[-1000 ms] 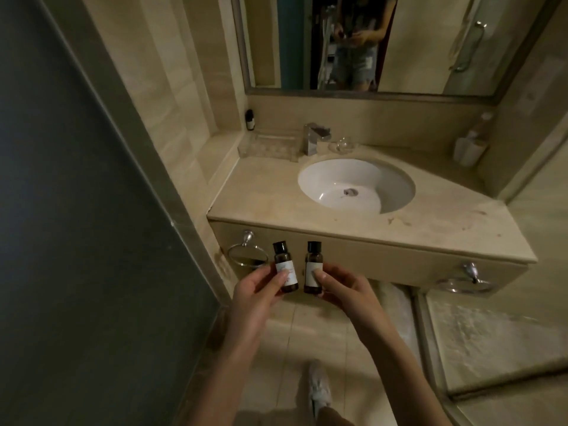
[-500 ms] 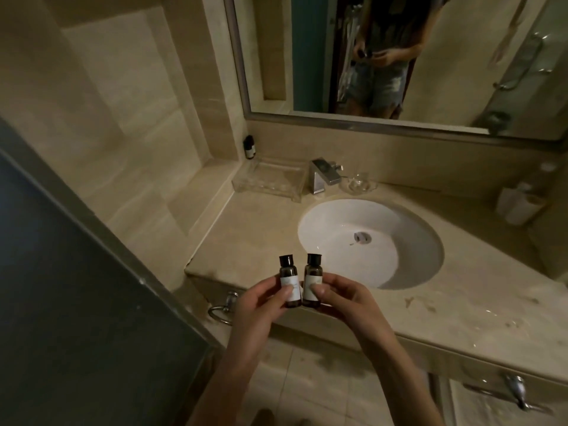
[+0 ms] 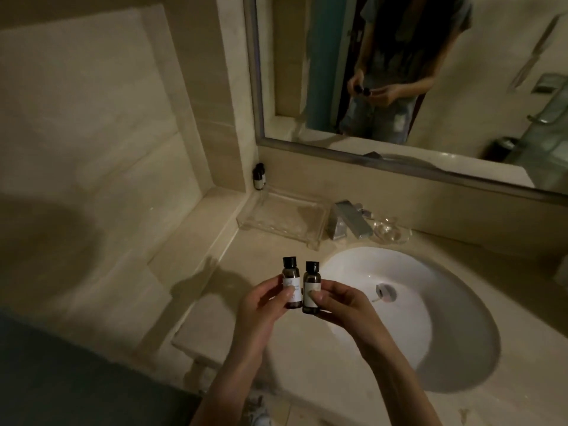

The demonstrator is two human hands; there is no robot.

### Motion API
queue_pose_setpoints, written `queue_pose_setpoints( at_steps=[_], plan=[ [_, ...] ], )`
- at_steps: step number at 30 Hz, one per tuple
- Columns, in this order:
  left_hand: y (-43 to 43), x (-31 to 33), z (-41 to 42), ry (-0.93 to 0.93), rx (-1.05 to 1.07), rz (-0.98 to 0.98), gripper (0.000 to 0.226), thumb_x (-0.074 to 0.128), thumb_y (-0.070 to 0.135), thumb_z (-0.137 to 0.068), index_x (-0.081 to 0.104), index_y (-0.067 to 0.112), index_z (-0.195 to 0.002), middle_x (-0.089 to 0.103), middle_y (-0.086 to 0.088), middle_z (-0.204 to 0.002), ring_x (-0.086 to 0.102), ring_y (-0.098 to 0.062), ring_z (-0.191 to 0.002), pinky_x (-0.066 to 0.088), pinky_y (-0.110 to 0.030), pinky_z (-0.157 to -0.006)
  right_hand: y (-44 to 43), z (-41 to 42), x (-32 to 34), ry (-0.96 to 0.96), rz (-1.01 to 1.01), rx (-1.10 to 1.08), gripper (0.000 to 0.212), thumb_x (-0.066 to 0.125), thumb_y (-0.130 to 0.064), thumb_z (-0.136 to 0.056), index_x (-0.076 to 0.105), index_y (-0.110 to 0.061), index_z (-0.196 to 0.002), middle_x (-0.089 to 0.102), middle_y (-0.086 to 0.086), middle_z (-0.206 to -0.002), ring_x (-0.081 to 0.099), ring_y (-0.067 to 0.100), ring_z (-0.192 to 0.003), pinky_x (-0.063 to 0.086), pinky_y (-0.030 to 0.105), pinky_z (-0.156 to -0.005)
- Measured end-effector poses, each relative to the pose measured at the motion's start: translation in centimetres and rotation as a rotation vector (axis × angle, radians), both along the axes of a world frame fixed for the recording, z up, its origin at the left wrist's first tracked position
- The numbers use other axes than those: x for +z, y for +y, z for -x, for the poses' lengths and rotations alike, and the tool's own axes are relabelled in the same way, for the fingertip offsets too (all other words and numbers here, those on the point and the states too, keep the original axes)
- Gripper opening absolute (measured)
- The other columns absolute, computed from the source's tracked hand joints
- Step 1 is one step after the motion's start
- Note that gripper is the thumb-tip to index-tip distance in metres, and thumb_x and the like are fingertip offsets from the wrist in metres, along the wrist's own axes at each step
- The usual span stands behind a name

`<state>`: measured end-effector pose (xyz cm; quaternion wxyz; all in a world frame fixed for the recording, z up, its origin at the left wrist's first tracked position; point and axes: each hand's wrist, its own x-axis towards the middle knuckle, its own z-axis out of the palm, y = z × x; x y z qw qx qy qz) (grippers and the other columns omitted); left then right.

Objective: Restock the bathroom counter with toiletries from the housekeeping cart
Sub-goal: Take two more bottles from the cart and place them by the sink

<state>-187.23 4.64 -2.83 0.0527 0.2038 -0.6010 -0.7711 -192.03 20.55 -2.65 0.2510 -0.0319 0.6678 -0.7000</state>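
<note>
Beige stone counter [image 3: 310,370], dim warm light, tiled wall running off at 9 o'clock. Obs., nearest first:

1. Both forearms enter from 6 o'clock, over the counter's front edge. Left hand [image 3: 261,305] pinches a small dark bottle, the left bottle [image 3: 291,282]: thumb across the pale label, fingers curled behind. Right hand [image 3: 341,309] grips the right bottle [image 3: 311,287] the same way, thumb on its label.
2. Both bottles upright, black caps at 12 o'clock, side by side; touching or just apart, cannot tell. They are held in the air above the counter, left bottle slightly higher.
3. White oval basin [image 3: 430,318] sunk into the counter at 3 o'clock of the hands; metal drain [image 3: 384,292] near its middle.
4. Clear rectangular tray [image 3: 282,219] at 12 o'clock of the bottles, by the back ledge.
5. Chrome faucet [image 3: 347,222] at 1 o'clock, just beside the tray; small glass dish [image 3: 390,232] beside the faucet, toward 2 o'clock.
6. Corner bottles [image 3: 259,176], small and dark with pale labels, upright in the back corner at 11 o'clock, beyond the tray. Looks like two, one behind the other.
7. Mirror [image 3: 479,87] above the ledge, 12 to 2 o'clock; it reflects a person with both hands together at waist height.
</note>
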Motion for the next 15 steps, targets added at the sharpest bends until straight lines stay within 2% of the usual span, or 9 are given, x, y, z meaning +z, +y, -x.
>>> queue_pose_setpoints(
  at_steps=[5, 9, 11, 15],
  plan=[
    [-5.6, -0.9, 7.4, 0.029, 0.031, 0.0, 0.024, 0.065, 0.005, -0.086, 0.068, 0.016, -0.107, 0.073, -0.004, -0.101, 0.07, -0.014, -0.095, 0.055, -0.021, -0.077, -5.8, 8.3, 0.0, 0.016, -0.035, 0.07, 0.019, 0.061, -0.012, -0.09, 0.068, -0.009, -0.108, 0.074, 0.01, -0.097, 0.071, 0.024, -0.092, 0.056, 0.023, -0.077],
    [-9.3, -2.1, 12.8, 0.021, 0.047, 0.008, 0.027, 0.061, 0.001, -0.088, 0.065, 0.006, -0.114, 0.072, -0.01, -0.104, 0.068, -0.019, -0.097, 0.056, -0.02, -0.074, -9.6, 14.0, -1.1, 0.024, -0.064, 0.103, 0.019, 0.062, -0.014, -0.09, 0.068, -0.008, -0.107, 0.074, 0.01, -0.099, 0.07, 0.023, -0.092, 0.056, 0.024, -0.081],
    [-10.3, -3.1, 15.6, 0.013, 0.041, 0.034, 0.028, 0.061, 0.002, -0.088, 0.064, 0.001, -0.116, 0.071, -0.014, -0.107, 0.068, -0.024, -0.1, 0.056, -0.026, -0.081, -10.6, 16.7, -2.0, -0.003, -0.067, 0.089, 0.021, 0.063, -0.015, -0.089, 0.068, -0.009, -0.108, 0.073, 0.01, -0.1, 0.07, 0.023, -0.094, 0.056, 0.027, -0.085],
    [-11.1, -5.4, 21.0, -0.033, 0.057, 0.004, 0.032, 0.064, 0.008, -0.087, 0.063, 0.004, -0.119, 0.071, -0.012, -0.109, 0.067, -0.023, -0.103, 0.054, -0.038, -0.09, -11.6, 22.0, -3.8, -0.028, -0.062, 0.093, 0.026, 0.065, -0.02, -0.086, 0.067, -0.01, -0.11, 0.073, 0.008, -0.102, 0.07, 0.022, -0.096, 0.055, 0.032, -0.09]
  ],
)
